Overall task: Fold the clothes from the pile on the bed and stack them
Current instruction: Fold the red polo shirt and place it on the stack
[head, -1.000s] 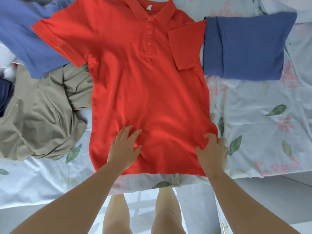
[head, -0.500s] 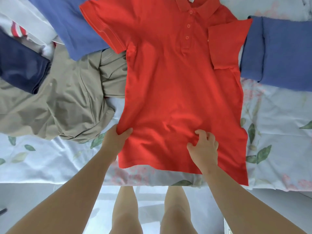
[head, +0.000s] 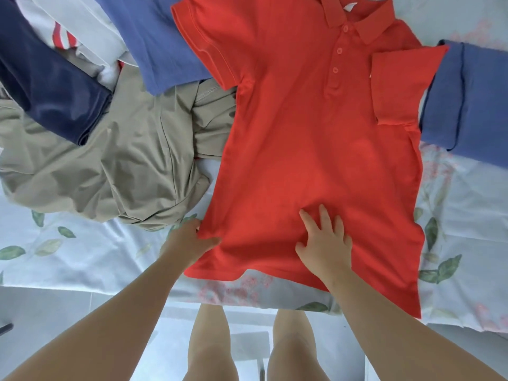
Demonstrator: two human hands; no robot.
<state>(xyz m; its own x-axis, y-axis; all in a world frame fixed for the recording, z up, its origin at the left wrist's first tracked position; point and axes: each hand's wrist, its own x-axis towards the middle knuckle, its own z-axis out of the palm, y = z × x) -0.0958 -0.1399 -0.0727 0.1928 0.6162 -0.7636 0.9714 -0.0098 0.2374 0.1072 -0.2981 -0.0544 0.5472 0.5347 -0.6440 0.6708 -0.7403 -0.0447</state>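
Your left grip (head: 189,240) had shifted to clamp the shirt (head: 302,133) by its side; your right grip (head: 324,243), fingers apart, pinned its middle by the bed's (head: 82,257) front edge, likely readying the second fold.

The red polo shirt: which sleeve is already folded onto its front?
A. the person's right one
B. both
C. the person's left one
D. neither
A: the right sleeve lies folded flat on the red polo shirt, while the left sleeve spreads out over a blue garment.
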